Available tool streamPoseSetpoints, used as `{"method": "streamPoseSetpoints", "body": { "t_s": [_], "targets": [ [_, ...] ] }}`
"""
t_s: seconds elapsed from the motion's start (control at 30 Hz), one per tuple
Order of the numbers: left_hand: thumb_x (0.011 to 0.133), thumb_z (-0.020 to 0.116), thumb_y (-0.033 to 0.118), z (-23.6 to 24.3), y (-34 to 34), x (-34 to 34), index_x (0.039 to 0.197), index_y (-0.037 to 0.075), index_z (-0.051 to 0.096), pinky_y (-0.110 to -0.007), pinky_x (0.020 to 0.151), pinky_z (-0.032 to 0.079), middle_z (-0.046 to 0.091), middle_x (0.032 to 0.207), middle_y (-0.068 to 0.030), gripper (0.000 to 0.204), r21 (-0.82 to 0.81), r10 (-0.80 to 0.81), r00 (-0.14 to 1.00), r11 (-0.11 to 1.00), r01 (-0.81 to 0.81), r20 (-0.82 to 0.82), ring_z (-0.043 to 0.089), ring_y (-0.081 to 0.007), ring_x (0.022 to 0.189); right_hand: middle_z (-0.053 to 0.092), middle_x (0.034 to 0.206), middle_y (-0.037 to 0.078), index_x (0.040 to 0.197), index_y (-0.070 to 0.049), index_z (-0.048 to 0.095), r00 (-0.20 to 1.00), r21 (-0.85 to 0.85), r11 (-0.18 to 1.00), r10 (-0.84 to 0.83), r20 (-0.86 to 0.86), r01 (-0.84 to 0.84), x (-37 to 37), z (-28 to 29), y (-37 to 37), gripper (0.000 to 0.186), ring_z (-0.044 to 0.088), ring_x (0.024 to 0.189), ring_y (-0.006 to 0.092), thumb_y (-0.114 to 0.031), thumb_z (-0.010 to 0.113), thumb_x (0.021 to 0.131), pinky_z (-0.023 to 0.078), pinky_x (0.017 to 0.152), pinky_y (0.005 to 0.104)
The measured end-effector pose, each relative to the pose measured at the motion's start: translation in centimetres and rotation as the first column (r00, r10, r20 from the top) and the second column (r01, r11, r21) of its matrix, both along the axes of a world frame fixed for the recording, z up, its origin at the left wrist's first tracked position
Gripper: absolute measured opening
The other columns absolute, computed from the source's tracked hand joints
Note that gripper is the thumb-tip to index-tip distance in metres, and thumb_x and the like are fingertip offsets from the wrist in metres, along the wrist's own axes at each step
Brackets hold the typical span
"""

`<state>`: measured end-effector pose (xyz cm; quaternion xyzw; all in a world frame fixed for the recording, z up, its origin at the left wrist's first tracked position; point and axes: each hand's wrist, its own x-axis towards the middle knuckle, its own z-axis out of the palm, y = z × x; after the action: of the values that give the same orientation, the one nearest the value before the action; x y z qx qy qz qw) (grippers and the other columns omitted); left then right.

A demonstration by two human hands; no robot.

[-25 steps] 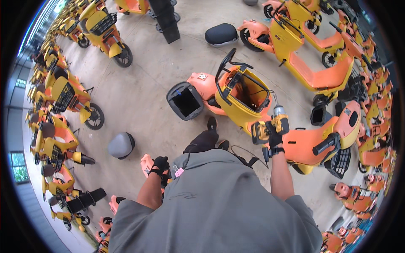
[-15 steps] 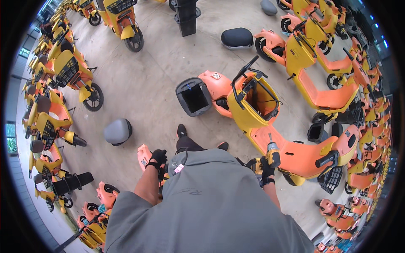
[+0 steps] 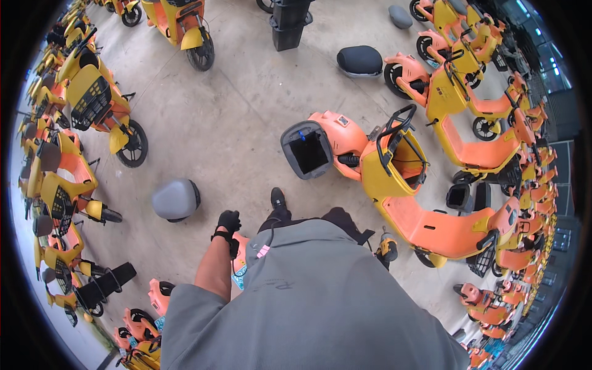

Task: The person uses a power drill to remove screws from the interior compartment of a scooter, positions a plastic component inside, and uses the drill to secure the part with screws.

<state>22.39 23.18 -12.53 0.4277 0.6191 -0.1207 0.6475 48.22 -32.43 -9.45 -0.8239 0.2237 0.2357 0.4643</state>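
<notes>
My left hand (image 3: 229, 222), in a black glove, hangs out from my body at the left with its fingers curled into a fist. I see nothing in it. On my right side a yellow and black cordless drill (image 3: 388, 248) points its bit away from me. My right hand (image 3: 383, 261) grips it low down, mostly hidden beside my grey shirt. Ahead to the right stands a yellow and orange electric scooter (image 3: 425, 225) with its seat off and its body compartment uncovered. A dark open bin-like frame (image 3: 306, 150) sits at its rear end.
A grey scooter seat (image 3: 176, 199) lies on the floor to the left, and a black seat (image 3: 359, 60) farther ahead. Stacked black bins (image 3: 288, 28) stand at the top. Rows of scooters (image 3: 102, 102) line both sides. Black boxes (image 3: 459, 196) lie beyond the near scooter.
My body has turned and stepped, so the near scooter sits farther right in view. My left fist has swung slightly forward; the drill has drawn back closer to my side.
</notes>
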Motion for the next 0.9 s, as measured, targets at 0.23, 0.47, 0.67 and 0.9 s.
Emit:
{"method": "streamPoseSetpoints", "body": {
  "t_s": [0.23,0.47,0.67,0.9],
  "targets": [
    [0.083,0.049,0.026,-4.5,0.5,-6.2,0.077,0.011,0.049,-0.042,0.042,0.040,0.053,0.065,-0.0136,0.016,-0.132,0.161,0.985,0.977,-0.168,-0.066,0.052,-0.0284,0.052,0.054,0.080,0.003,0.093,-0.004,0.053,0.989,-0.044,0.988,0.149,0.018,-0.148,2.8,3.6,6.1,0.031,0.053,0.071,0.0175,-0.012,0.067,0.066,0.044,0.063,0.0318],
    [0.078,0.048,0.015,-7.1,-0.3,-6.8,0.082,0.007,0.052,-0.033,0.040,0.044,0.057,0.066,-0.0121,0.009,0.082,-0.171,0.980,0.983,0.163,0.098,0.058,-0.0242,0.052,0.055,0.081,0.003,0.094,-0.004,0.053,0.963,-0.060,0.961,0.270,0.024,-0.268,5.4,4.4,10.7,0.033,0.053,0.072,0.0177,-0.014,0.068,0.067,0.045,0.064,0.0317],
    [0.079,0.051,0.015,-5.8,1.4,-5.5,0.079,0.008,0.050,-0.034,0.040,0.043,0.054,0.061,-0.0105,0.007,0.411,-0.775,0.618,0.525,0.745,-0.132,0.055,-0.0241,0.048,0.056,0.082,0.003,0.096,-0.005,0.054,0.942,-0.051,0.941,0.334,0.007,-0.333,8.2,4.1,14.4,0.034,0.053,0.073,0.0178,-0.015,0.069,0.067,0.045,0.065,0.0316],
    [0.074,0.060,0.024,-2.1,5.5,-0.9,0.080,0.011,0.052,-0.034,0.047,0.044,0.058,0.063,-0.0064,0.017,0.480,-0.842,0.317,0.081,0.874,-0.436,0.058,-0.0227,0.057,0.057,0.083,0.003,0.097,-0.005,0.054,0.927,-0.036,0.927,0.373,-0.025,-0.374,11.6,3.5,18.5,0.036,0.054,0.075,0.0179,-0.017,0.071,0.067,0.045,0.066,0.0316]
  ]
}}
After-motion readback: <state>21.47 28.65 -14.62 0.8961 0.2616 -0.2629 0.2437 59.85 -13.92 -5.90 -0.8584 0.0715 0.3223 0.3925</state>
